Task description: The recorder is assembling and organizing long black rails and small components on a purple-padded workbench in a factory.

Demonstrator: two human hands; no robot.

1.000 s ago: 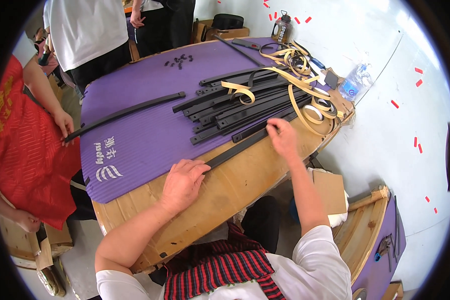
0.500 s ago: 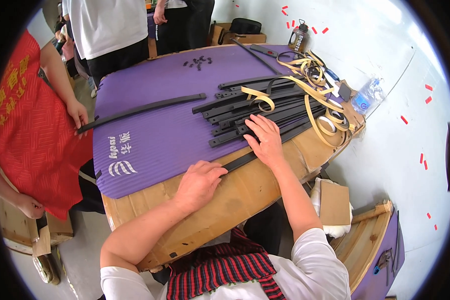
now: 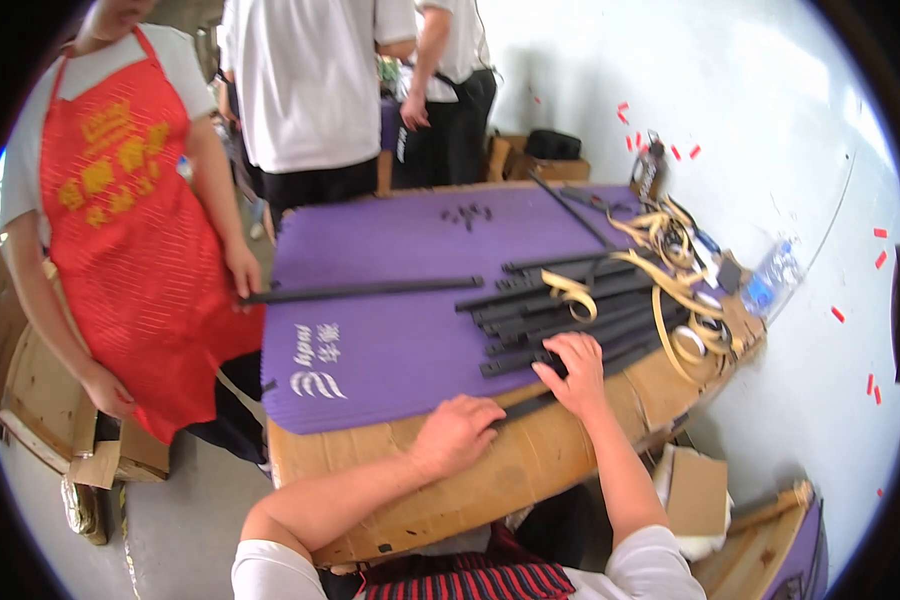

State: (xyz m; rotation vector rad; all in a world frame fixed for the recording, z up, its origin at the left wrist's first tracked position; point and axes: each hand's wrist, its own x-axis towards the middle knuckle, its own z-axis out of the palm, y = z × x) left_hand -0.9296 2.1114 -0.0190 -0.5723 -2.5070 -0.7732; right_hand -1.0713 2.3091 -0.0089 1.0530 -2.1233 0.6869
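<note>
A long flat black strip [image 3: 528,405] lies along the near edge of the table, between my two hands. My left hand [image 3: 457,436] is closed over its left end, fingers together. Further right, my right hand [image 3: 576,374] rests at the near side of a pile of black bars [image 3: 515,318], thumb and fingers apart. What lies under its palm is hidden. The bars have small holes near their ends. Another long black bar [image 3: 370,288] reaches left across the purple mat [image 3: 370,235], its left end at the hand [image 3: 243,275] of a person in a red apron.
Cream-coloured strips [image 3: 680,345] curl over the right ends of the pile. Small black parts [image 3: 467,214] lie at the far side. A dark bottle [image 3: 649,170] and a clear plastic bottle [image 3: 770,280] stand at the right. Cardboard [image 3: 370,500] covers the near table edge. Other people stand behind.
The view has tilted up and turned left, so the table sits lower and further right. My hands keep nearly the same places on the strip and pile.
</note>
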